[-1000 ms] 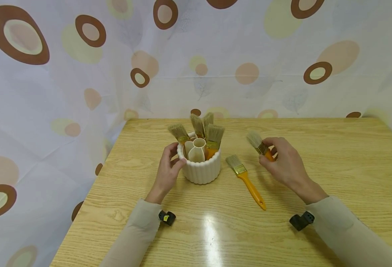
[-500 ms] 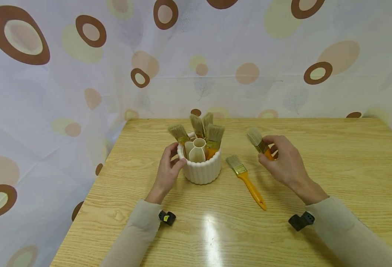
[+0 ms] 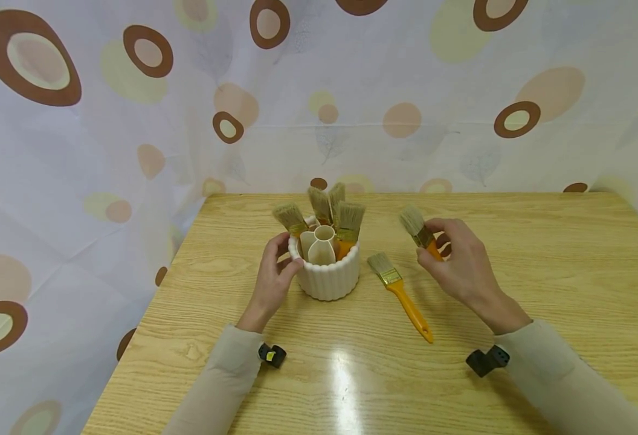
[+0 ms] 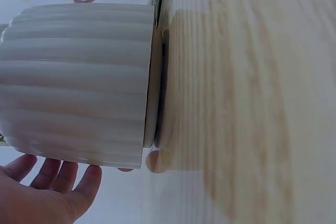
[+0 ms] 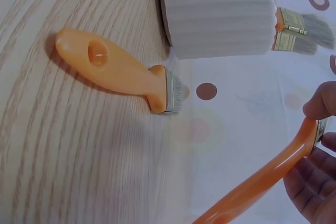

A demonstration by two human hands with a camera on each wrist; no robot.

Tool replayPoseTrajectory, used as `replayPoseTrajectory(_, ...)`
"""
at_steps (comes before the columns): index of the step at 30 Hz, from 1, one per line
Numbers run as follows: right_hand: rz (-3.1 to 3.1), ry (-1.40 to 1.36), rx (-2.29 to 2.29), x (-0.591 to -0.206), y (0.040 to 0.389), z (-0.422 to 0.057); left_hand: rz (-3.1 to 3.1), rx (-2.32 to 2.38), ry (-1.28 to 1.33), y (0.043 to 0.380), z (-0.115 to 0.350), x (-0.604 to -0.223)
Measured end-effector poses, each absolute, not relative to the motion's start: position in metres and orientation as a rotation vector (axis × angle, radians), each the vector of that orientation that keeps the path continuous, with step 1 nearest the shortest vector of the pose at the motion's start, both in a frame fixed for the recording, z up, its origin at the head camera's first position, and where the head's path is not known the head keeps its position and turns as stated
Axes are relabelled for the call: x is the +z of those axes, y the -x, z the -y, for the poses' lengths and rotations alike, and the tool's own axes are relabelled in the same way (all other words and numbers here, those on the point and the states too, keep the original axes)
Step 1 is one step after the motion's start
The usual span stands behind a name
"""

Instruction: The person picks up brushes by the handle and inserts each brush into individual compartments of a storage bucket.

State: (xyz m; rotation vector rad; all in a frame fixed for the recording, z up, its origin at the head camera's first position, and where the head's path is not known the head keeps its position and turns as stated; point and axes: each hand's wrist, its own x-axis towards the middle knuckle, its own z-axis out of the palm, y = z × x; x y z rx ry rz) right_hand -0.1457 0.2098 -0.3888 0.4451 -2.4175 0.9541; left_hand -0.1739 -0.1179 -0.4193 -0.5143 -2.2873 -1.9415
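Observation:
A ribbed white brush holder [image 3: 327, 281] with inner dividers stands upright on the table, several paintbrushes [image 3: 350, 217] in it bristles up. At its left side my left hand [image 3: 272, 278] steadies it, the thumb at the front of the rim and the fingers along the wall. My right hand [image 3: 466, 266] pinches another paintbrush [image 3: 417, 227] near its metal band, right of the holder and above the table; the bristles point up and left. In the right wrist view the orange handle [image 5: 262, 177] slants down from the fingers. Between holder and right hand lies a paintbrush [image 3: 408, 306] with an orange handle.
The wooden table [image 3: 243, 386] reaches back to a white curtain [image 3: 373, 78] with brown and beige ovals, which also hangs along the left side. Small black cameras sit on both wrists, the right one [image 3: 487, 360] low over the tabletop.
My right hand has shifted slightly left and up with its paintbrush, whose bristles now sit a little higher. The left hand, the holder and the lying brush have stayed in place.

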Motion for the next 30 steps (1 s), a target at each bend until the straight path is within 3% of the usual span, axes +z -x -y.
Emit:
replayPoseTrajectory(6,2.389,-0.447,0.977,-0.386,0.146,-0.207,2.320,-1.918,0.513,0.157,0.113,-0.392)
replayPoseTrajectory(18,2.340,-0.461,1.000,-0.381,0.145,-0.200,2.337,-1.871,0.489,0.154,0.111,-0.390)
replayPoseTrajectory(30,2.316,-0.475,1.012,-0.376,0.146,-0.194,2.317,-1.882,0.482,0.176,0.119,-0.425)
